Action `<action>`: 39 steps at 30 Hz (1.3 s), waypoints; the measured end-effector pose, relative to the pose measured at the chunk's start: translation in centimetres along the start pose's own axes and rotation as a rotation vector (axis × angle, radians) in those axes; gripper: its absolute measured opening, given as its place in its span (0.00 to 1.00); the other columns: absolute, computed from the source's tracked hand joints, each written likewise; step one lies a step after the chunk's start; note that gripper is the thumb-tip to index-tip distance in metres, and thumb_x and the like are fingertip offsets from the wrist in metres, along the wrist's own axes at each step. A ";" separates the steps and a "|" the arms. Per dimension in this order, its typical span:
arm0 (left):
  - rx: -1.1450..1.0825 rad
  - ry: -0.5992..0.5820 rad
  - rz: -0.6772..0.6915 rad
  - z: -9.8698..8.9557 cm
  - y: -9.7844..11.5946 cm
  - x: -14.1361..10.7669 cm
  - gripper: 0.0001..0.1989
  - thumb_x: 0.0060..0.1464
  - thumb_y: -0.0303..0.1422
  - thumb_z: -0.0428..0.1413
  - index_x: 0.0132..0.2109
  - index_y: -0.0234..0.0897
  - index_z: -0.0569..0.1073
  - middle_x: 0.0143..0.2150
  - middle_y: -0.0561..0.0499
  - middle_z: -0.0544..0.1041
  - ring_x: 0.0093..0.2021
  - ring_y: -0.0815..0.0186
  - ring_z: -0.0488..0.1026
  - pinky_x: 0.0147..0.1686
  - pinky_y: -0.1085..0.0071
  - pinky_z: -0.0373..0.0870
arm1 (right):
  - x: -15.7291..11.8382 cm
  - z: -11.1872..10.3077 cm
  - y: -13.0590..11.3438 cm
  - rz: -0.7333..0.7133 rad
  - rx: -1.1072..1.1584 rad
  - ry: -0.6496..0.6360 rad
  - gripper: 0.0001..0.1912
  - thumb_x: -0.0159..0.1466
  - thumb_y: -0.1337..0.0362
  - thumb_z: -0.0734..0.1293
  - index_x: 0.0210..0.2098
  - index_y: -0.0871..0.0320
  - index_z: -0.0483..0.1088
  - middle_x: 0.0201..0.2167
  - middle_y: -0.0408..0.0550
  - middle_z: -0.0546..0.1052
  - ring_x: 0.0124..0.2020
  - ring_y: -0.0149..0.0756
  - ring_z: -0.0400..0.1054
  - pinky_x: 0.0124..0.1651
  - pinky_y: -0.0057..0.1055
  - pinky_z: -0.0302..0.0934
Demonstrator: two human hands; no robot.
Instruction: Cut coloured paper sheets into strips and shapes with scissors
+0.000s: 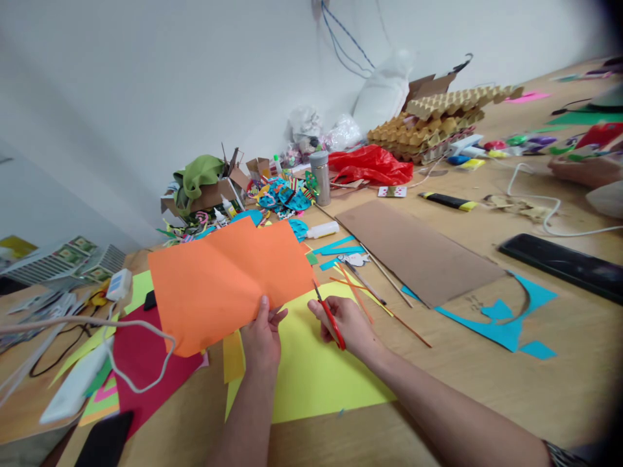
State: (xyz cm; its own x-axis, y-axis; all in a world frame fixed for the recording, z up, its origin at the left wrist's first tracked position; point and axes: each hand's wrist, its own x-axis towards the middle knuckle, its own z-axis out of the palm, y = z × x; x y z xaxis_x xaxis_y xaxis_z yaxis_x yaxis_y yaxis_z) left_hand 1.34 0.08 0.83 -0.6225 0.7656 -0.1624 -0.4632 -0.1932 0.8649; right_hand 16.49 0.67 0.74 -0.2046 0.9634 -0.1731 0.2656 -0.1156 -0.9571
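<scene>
My left hand (263,337) pinches the lower edge of a sheet of orange paper (219,279), thumb on the near face. The sheet is raised above the table and has a stepped notch in its top edge. Closed around red-handled scissors (331,321), my right hand (348,324) is just right of the sheet. The scissor blades point up and left, close to the sheet's lower right corner; whether they touch it I cannot tell. Beneath both hands lies a sheet of yellow paper (311,383). Thin orange and yellow paper strips (360,288) lie beyond my right hand.
Brown cardboard (413,246) and blue paper scraps (506,331) lie to the right, near a black phone (564,259) and a cutter knife (448,201). Egg trays (428,130) are stacked behind. Dark red paper (141,370) and a white cable (141,324) are at left. Another person's hand (586,170) shows far right.
</scene>
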 end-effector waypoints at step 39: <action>0.008 -0.033 0.006 -0.1 -0.1 0.1 0.19 0.45 0.26 0.62 0.46 0.37 0.72 0.41 0.49 0.75 0.26 0.70 0.75 0.24 0.73 0.76 | -0.2 -0.1 -0.4 0.000 0.028 0.003 0.23 0.57 0.44 0.63 0.20 0.56 0.59 0.12 0.43 0.71 0.13 0.30 0.64 0.17 0.23 0.53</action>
State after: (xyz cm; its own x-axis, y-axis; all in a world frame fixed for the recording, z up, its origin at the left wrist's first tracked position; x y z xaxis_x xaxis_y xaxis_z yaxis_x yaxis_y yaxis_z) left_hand 1.27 0.14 0.64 -0.6036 0.7845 -0.1418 -0.4546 -0.1927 0.8696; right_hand 16.50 0.53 1.22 -0.2016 0.9641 -0.1726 0.2396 -0.1223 -0.9631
